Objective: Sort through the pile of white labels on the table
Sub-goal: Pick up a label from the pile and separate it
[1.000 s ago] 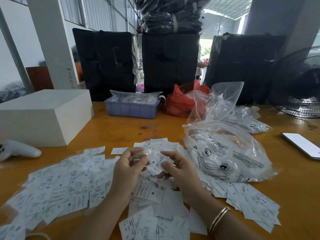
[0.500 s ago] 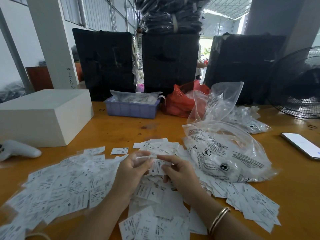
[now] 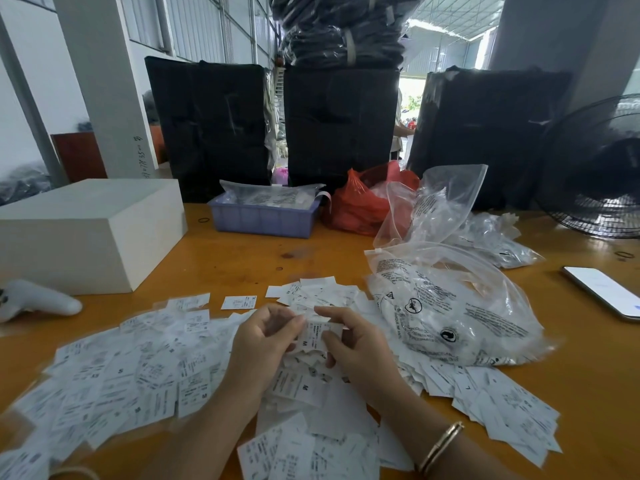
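Observation:
Small white labels (image 3: 138, 372) with black print lie spread in a wide pile across the near part of the wooden table (image 3: 242, 261). More labels reach to the right (image 3: 502, 407) and toward me (image 3: 311, 455). Over the middle of the pile, my left hand (image 3: 259, 348) and my right hand (image 3: 356, 344) meet, and together they pinch a small bunch of labels (image 3: 313, 336), the front one marked M. My right wrist wears a gold bangle (image 3: 440, 448).
A clear printed plastic bag (image 3: 450, 303) lies right of the pile, with more bags behind it. A white box (image 3: 86, 230) and a white controller (image 3: 38, 301) are at the left. Farther back stand a blue tray (image 3: 263, 220) and a red bag (image 3: 360, 206). A phone (image 3: 602, 291) and a fan (image 3: 599, 168) are at the right.
Both hands stay over the pile's middle. They have drawn closer together, and the labels between them have shifted and now hang lower with an M showing.

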Motion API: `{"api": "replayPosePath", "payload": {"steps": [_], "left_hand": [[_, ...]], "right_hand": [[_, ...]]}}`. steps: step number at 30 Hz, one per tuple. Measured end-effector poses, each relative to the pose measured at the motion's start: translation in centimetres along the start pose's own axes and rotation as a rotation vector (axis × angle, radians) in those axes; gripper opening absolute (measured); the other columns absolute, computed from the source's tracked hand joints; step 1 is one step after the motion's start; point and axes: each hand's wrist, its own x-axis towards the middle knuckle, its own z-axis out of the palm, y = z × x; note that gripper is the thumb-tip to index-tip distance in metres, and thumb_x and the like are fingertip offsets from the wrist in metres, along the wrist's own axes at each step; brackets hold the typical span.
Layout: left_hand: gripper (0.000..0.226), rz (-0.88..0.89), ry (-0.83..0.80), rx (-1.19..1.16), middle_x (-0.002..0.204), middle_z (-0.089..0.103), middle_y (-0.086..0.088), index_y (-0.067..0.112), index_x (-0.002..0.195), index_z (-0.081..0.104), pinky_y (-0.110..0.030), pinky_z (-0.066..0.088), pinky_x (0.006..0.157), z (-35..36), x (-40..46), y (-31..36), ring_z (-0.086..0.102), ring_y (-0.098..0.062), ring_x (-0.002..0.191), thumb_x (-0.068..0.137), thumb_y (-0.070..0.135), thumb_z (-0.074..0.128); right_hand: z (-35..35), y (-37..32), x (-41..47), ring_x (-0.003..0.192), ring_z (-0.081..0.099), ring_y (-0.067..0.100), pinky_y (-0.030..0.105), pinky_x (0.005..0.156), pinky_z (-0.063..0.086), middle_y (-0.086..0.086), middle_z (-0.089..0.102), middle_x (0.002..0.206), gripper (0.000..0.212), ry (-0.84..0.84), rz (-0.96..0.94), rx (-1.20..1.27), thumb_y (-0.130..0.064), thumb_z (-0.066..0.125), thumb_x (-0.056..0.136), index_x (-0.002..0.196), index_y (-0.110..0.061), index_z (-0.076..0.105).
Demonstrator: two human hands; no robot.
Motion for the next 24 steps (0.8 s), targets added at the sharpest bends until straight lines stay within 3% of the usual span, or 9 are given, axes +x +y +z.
{"api": "replayPosePath", "payload": {"steps": [3, 5, 9, 12, 17, 20, 24], "left_hand": [[0.015, 0.014, -0.002, -0.007, 0.074, 0.071, 0.011, 0.022, 0.090, 0.062, -0.012, 0.048, 0.048, 0.06, -0.11, 0.08, 0.068, -0.003, 0.066, 0.083, 0.035, 0.068], [0.014, 0.026, -0.068, -0.003, 0.079, 0.072, 0.012, 0.029, 0.095, 0.061, -0.013, 0.050, 0.051, -0.01, -0.11, 0.28, 0.069, -0.004, 0.068, 0.084, 0.032, 0.067], [0.011, 0.010, -0.164, 0.010, 0.082, 0.073, 0.017, 0.027, 0.096, 0.067, -0.014, 0.051, 0.056, 0.07, -0.14, 0.33, 0.070, -0.004, 0.072, 0.085, 0.025, 0.066], [0.005, -0.009, -0.114, -0.004, 0.078, 0.073, 0.016, 0.026, 0.089, 0.068, -0.011, 0.048, 0.053, 0.09, -0.10, 0.21, 0.069, -0.004, 0.069, 0.084, 0.027, 0.068], [0.008, -0.109, -0.020, -0.169, 0.081, 0.074, 0.008, 0.025, 0.088, 0.070, -0.019, 0.053, 0.054, -0.24, 0.27, 0.19, 0.072, -0.013, 0.072, 0.081, 0.024, 0.072], [0.008, -0.095, -0.038, -0.123, 0.081, 0.074, 0.009, 0.027, 0.087, 0.071, -0.016, 0.052, 0.054, 0.07, -0.03, 0.21, 0.070, -0.008, 0.071, 0.079, 0.026, 0.074], [0.009, -0.092, -0.043, -0.101, 0.083, 0.073, 0.008, 0.027, 0.089, 0.071, -0.016, 0.052, 0.055, 0.13, -0.12, 0.28, 0.071, -0.008, 0.073, 0.080, 0.025, 0.073]], "right_hand": [[0.31, 0.07, -0.04, 0.054, 0.057, 0.028, 0.027, 0.050, 0.046, -0.010, 0.061, 0.075, 0.045, -0.005, -0.044, -0.070, -0.004, 0.056, 0.089, 0.107, -0.046, 0.056], [0.49, 0.17, 0.00, 0.060, 0.059, 0.034, 0.029, 0.051, 0.049, -0.008, 0.060, 0.083, 0.045, -0.005, -0.042, -0.049, -0.004, 0.057, 0.089, 0.110, -0.045, 0.055], [0.12, 0.24, 0.33, 0.057, 0.063, 0.013, 0.018, 0.052, 0.048, -0.003, 0.053, 0.081, 0.046, 0.049, 0.023, 0.140, -0.005, 0.061, 0.089, 0.120, -0.036, 0.050], [0.14, 0.30, 0.38, 0.059, 0.064, 0.012, 0.021, 0.054, 0.049, -0.004, 0.056, 0.080, 0.042, 0.056, 0.047, 0.205, -0.010, 0.062, 0.089, 0.117, -0.039, 0.049], [-0.17, 0.54, 0.46, 0.055, 0.062, 0.010, 0.018, 0.052, 0.046, -0.004, 0.066, 0.071, 0.008, 0.170, 0.078, 0.196, -0.012, 0.063, 0.089, 0.090, -0.020, 0.063], [0.12, 0.58, 0.42, 0.053, 0.061, 0.008, 0.023, 0.049, 0.049, -0.004, 0.066, 0.067, 0.008, 0.143, 0.048, 0.089, -0.013, 0.067, 0.086, 0.081, -0.019, 0.067], [0.27, 0.40, 0.39, 0.055, 0.063, 0.008, 0.020, 0.052, 0.049, -0.006, 0.066, 0.072, 0.019, 0.163, 0.050, 0.110, -0.012, 0.066, 0.087, 0.092, -0.030, 0.062]]}}
